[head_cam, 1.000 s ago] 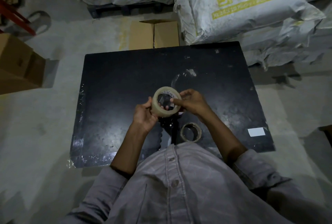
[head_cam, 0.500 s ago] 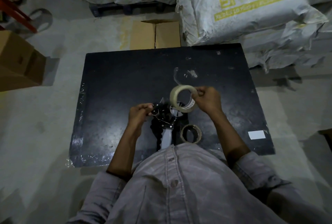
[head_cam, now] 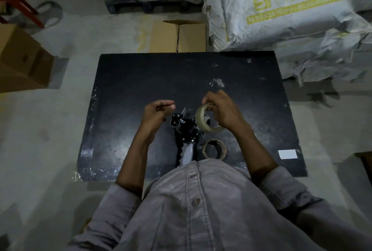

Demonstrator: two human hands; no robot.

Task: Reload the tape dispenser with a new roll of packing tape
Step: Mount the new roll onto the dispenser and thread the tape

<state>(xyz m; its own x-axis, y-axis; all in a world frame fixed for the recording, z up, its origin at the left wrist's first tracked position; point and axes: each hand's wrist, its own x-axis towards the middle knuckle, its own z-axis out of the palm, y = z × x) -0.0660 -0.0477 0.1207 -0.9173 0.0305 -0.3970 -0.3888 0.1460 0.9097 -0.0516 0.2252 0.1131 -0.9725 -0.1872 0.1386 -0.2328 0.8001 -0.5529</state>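
Observation:
My right hand [head_cam: 223, 111] grips a new roll of clear packing tape [head_cam: 202, 120], tilted on edge just above the table. The black tape dispenser [head_cam: 184, 132] lies on the black table [head_cam: 141, 81] between my hands, its pale handle pointing toward my body. My left hand [head_cam: 158, 112] hovers just left of the dispenser's front end, fingers curled with thumb and fingertips together; nothing shows in it. An empty brown cardboard tape core [head_cam: 214, 149] lies flat beside the dispenser's handle.
A white label [head_cam: 287, 154] is stuck near the table's right front corner. A cardboard box [head_cam: 178, 36] stands beyond the far edge, another box [head_cam: 22, 59] on the floor to the left, and stacked white sacks [head_cam: 281, 9] at the back right.
A second ago both hands held the roll over the dispenser. My right hand then carried it right and lowered it. My left hand went to the dispenser's front, then let go and lifted.

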